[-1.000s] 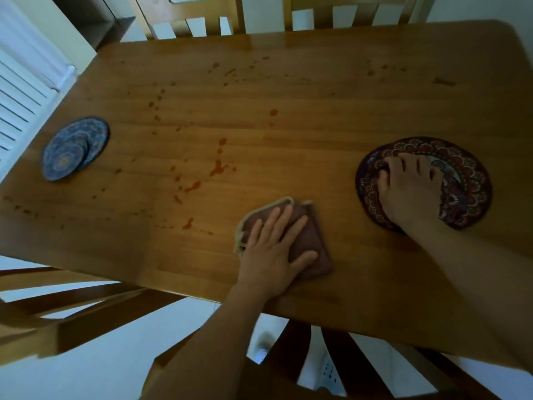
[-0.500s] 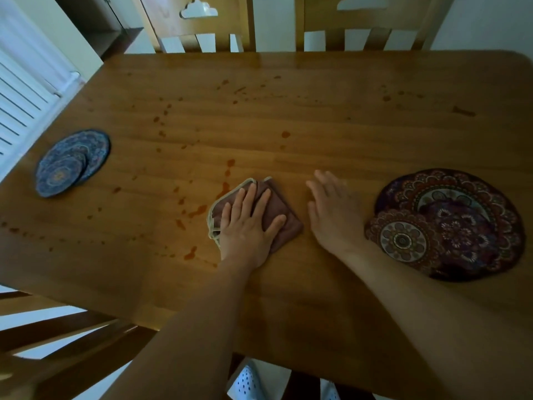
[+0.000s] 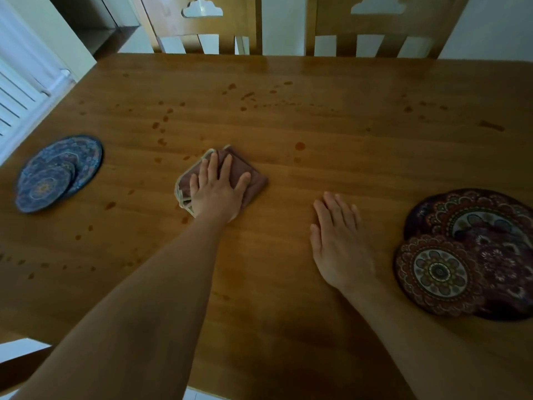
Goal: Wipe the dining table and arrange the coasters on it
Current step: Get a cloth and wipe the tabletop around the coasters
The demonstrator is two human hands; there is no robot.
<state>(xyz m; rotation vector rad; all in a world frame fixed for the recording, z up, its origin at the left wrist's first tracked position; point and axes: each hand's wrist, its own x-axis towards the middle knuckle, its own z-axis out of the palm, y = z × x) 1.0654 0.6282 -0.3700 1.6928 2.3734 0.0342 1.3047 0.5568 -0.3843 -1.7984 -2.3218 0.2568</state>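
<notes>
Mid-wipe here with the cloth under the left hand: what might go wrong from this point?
The left hand presses a small folded brown cloth, so the reddish spots may smear rather than lift. Spots also lie close to the blue coasters; a wide stroke could knock that stack. The right hand rests flat beside the dark red coasters and might nudge them.

Two bare forearms, no sleeves; hands [image 3: 216, 194] [image 3: 339, 241] without rings or watch.

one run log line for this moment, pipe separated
phase: wiping | left hand: flat on brown cloth | right hand: flat on table | stains: remain | blue coasters, red coasters: stacked at sides
</notes>
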